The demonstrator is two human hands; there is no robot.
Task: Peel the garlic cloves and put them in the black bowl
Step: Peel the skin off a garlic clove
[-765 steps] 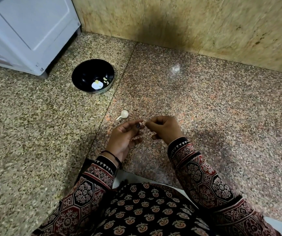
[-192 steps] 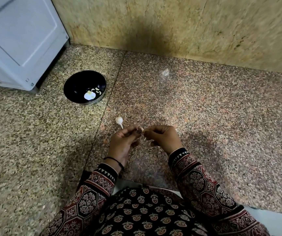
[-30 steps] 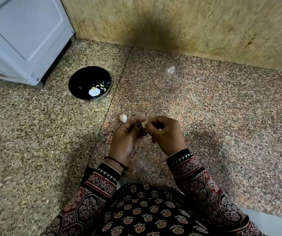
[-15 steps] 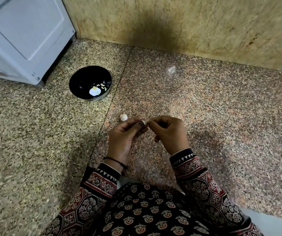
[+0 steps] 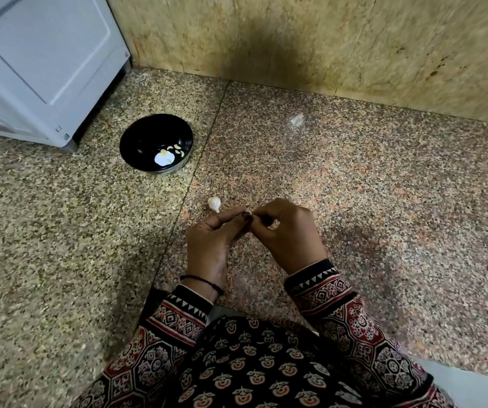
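My left hand [image 5: 212,240] and my right hand [image 5: 288,234] meet fingertip to fingertip low over the granite floor. Between them they pinch a small garlic clove, which the fingers hide almost entirely. A white garlic bulb [image 5: 214,203] lies on the floor just beyond my left fingers. The black bowl [image 5: 136,142] stands further off to the left and holds several pale peeled cloves [image 5: 175,150] beside a bright white patch.
A white appliance [image 5: 39,63] stands at the upper left, close behind the bowl. A yellowish stone wall [image 5: 325,45] runs along the back. My patterned clothing [image 5: 251,363] fills the bottom of the view. Speckled floor stretches to the right.
My hands have stayed together on the clove with only small finger shifts; the clove showed between the fingertips a second ago and is now covered. Bowl and bulb are unmoved.
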